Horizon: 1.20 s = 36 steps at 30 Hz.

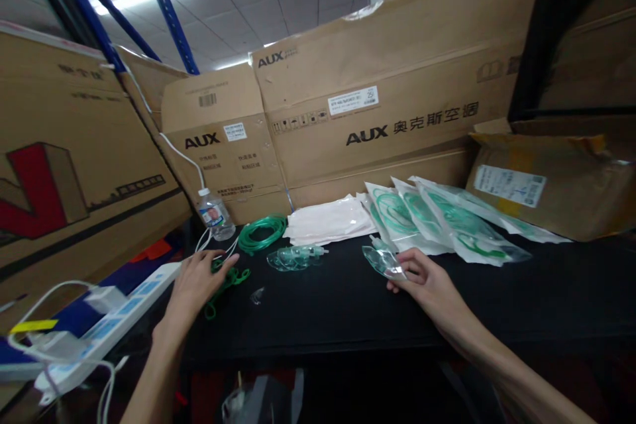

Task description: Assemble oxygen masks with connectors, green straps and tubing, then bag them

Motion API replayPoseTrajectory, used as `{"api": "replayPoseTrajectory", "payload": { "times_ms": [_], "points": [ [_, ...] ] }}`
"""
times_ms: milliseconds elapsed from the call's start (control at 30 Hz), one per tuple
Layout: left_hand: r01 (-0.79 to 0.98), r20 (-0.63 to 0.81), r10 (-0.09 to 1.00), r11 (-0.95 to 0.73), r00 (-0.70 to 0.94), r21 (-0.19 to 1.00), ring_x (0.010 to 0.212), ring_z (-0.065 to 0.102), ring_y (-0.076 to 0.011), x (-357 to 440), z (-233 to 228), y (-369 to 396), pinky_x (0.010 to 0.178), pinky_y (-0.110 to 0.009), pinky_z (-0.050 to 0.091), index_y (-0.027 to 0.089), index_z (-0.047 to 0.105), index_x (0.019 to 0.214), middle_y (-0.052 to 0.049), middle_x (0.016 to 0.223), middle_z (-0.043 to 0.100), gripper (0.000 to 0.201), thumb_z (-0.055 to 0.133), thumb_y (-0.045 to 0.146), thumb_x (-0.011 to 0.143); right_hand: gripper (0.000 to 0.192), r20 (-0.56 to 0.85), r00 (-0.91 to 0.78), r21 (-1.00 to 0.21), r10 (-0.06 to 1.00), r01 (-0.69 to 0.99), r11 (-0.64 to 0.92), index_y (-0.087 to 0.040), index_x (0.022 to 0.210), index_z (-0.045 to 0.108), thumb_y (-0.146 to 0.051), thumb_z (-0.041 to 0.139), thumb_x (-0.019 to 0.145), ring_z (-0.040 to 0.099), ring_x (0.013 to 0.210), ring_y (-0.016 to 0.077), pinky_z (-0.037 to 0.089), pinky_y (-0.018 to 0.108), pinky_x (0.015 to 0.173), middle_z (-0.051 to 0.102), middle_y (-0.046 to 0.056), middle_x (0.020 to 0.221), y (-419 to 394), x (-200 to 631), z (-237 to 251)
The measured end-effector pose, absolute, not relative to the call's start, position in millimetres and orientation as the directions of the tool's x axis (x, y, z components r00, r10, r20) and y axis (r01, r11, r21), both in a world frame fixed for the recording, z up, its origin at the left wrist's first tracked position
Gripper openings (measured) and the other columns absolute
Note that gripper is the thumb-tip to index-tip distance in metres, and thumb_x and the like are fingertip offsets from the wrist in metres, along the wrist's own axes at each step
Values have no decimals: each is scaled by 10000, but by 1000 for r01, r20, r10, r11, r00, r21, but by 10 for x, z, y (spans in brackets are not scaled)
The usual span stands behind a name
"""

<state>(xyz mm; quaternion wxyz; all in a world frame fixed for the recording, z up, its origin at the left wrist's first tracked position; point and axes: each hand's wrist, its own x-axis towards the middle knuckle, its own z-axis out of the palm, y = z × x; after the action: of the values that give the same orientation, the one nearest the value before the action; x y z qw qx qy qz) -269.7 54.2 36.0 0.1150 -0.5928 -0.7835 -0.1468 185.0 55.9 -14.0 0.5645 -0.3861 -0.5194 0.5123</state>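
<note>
My right hand (pixel 422 281) pinches a clear green plastic breathing mask (pixel 383 260) by its edge, just above the black table (pixel 328 311). On the left, my left hand (pixel 199 281) is over a bundle of green elastic cords (pixel 231 281), with thumb and fingers apart; whether it touches them I cannot tell. Between my hands lie more clear green plastic masks (pixel 297 257), apparently stacked. A coil of green tubing (pixel 262 233) rests behind the cords. A small clear scrap (pixel 257 295) is on the table nearer to me.
White-backed clear pouches (pixel 447 218) with green tubing lean at the back right, beside an open carton (pixel 556 185). A stack of white packets (pixel 330 220) and a plastic bottle (pixel 216 215) stand further back. A power strip (pixel 112 331) with white cables runs along the left.
</note>
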Motion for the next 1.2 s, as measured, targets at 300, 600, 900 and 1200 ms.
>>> {"api": "replayPoseTrajectory", "payload": {
  "times_ms": [300, 600, 900, 1200],
  "points": [
    [988, 341, 928, 127, -150, 88, 1452, 319, -473, -2460, 264, 490, 1054, -839, 163, 143, 573, 1357, -205, 1519, 478, 610, 405, 465, 868, 269, 251, -34, -955, 967, -171, 242, -206, 836, 544, -257, 771, 701, 665, 617, 154, 513, 272, 614, 642, -31, 679, 527, 1798, -130],
    [585, 152, 987, -153, 51, 796, 1059, 675, -321, -527, 392, 166, 968, -404, 502, 234, 754, 1035, -72, 1086, 766, 517, 582, 668, 813, 396, 333, 19, -932, 943, -145, 332, -222, 1105, 536, -185, 658, 730, 669, 652, 150, 513, 278, 647, 600, -57, 734, 438, 1783, -127],
    [224, 170, 978, -195, 124, 955, 830, 588, -203, 66, 195, 373, 739, -249, 429, 198, 734, 948, -23, 851, 682, 359, 613, 530, 881, 527, 444, -67, -893, 894, 46, 447, -238, 1294, 523, -230, 722, 806, 666, 832, 181, 561, 315, 746, 642, 14, 918, 297, 1714, -126],
    [253, 4, 963, -75, 269, 964, 817, 594, -219, -149, 315, 390, 783, -279, 426, 183, 753, 757, -25, 779, 697, 335, 616, 473, 855, 426, 513, -282, -824, 811, 101, 557, -286, 1276, 649, -308, 757, 865, 548, 1309, 240, 434, 396, 1110, 609, 71, 1390, 258, 1788, -54]
  ]
}}
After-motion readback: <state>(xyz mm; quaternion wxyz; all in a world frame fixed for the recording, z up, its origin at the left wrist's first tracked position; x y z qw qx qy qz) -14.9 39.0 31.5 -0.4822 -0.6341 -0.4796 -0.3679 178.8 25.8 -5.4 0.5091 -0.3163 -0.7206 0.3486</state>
